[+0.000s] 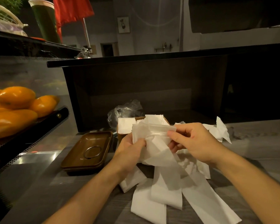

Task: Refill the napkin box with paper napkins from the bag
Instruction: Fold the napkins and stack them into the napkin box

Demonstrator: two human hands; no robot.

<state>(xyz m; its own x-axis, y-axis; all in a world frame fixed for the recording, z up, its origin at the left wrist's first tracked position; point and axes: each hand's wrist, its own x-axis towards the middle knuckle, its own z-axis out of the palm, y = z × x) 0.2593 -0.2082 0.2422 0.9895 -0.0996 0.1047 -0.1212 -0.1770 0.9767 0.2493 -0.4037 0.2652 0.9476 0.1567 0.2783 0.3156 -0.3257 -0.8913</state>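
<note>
Both hands hold one bundle of white paper napkins (153, 135) just in front of the napkin box. The left hand (130, 148) grips the bundle's left edge, thumb curled over the front and fingers hidden behind the paper. The right hand (195, 141) pinches the right edge, thumb and curled fingers closed on the folded top layer. The held fold runs roughly left to right between the hands, while long strips hang from it and trail toward the viewer across the grey counter (257, 151) (their long axes fan slightly outward at the near ends).

Behind the bundle stands the brown napkin box (122, 136), mostly covered, with more white napkins rising from its open top. A crumpled clear plastic bag (124, 110) lies just behind the box. More loose napkins (220, 131) lie to the right of the hands. Left of the box rests a brown lid (89, 151) with a ring-shaped mark, inside facing up. At far left, oranges (16, 97) sit in a perforated metal tray (44, 126).
</note>
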